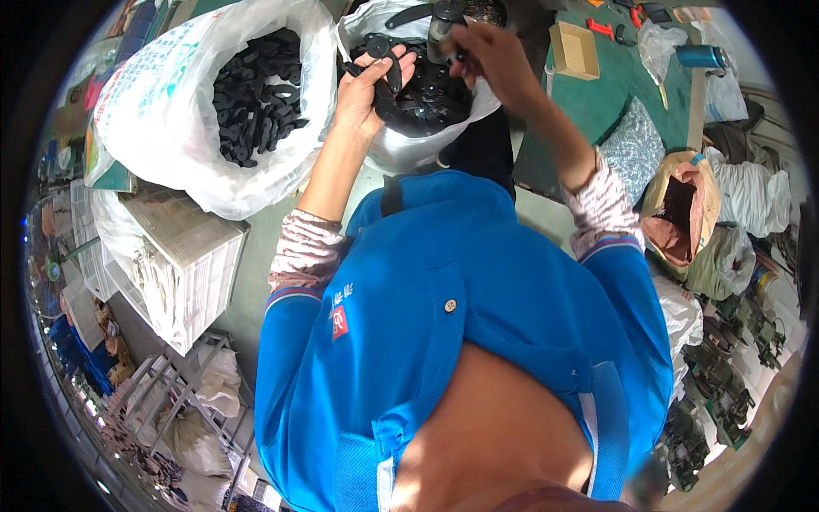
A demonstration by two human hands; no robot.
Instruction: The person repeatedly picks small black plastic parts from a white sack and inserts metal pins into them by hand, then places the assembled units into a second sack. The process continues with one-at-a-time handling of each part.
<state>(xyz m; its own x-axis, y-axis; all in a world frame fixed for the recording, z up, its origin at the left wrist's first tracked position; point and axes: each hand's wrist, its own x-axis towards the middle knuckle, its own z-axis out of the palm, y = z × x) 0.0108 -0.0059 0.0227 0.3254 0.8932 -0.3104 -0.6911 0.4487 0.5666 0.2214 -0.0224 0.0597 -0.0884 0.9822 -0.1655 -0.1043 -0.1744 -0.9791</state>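
My left hand [363, 96] is palm up, its fingers curled around a black plastic piece [394, 75] with a round end and a curved arm. It is held over a white plastic bag [391, 154] full of similar dark pieces [422, 115]. To its right, my right hand [496, 61] is bent with fingers closed beside a dark rounded object [447, 17], from which a black arm [409, 15] points left. What lies between the right fingers is partly hidden and dark.
Left of my hands stands a large white bag [183, 94] of small black parts [260, 98]. A green table [610, 90] at right carries an open cardboard box [574, 51], red-handled tools [600, 28], a blue can [701, 56] and bubble wrap [633, 141]. A white crate [192, 282] sits lower left.
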